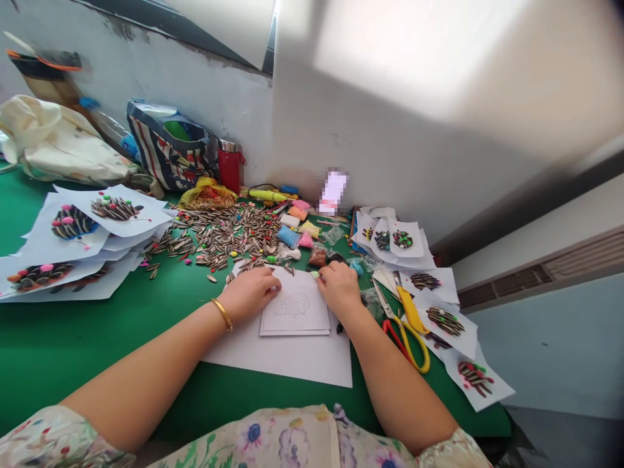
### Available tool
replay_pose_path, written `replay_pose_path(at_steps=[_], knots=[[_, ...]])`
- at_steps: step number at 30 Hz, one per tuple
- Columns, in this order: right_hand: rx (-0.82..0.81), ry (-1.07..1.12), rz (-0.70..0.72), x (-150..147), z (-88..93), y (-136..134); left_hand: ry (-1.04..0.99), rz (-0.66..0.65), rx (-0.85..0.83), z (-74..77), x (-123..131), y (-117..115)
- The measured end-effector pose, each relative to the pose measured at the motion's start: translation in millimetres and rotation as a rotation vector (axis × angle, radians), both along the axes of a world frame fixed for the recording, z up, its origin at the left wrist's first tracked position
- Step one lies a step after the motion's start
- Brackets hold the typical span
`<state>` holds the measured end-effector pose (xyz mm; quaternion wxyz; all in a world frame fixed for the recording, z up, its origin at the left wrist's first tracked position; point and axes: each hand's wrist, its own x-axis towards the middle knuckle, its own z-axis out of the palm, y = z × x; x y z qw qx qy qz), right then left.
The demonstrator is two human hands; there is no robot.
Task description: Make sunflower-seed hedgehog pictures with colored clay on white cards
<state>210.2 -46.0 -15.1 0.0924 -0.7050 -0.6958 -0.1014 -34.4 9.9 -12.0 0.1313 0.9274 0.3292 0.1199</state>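
Observation:
A small stack of white paper (295,323) with a hedgehog outline drawn on top lies in front of me, over a larger white sheet (292,357). My left hand (253,289), with a gold bangle at the wrist, has its bent fingers closed at the stack's upper left edge. At the upper right edge, the curled fingers of my right hand (340,287) close on the paper. A small pale green bit (314,274) shows by the right fingertips. Sunflower seeds (234,231) are heaped just beyond my left hand.
Coloured clay packs (288,236) sit behind the paper. Yellow-handled scissors (407,338) and a yellow cutter (412,309) lie right of my right forearm. Seed-decorated sheets (110,244) pile up at left, and more cards (453,325) line the right edge. A red flask (229,168) stands behind.

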Motion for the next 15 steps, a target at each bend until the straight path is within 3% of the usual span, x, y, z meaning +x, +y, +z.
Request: replay_pose_path(at_steps=[5,15], knots=[[0.096,0.064,0.008,2.2,2.7,-6.2,0.005,0.018,-0.003,0.5,1.9,-0.3],[0.009,0.090,0.014,7.7,1.5,-5.8,0.062,0.085,-0.016,7.1,8.5,-4.4]])
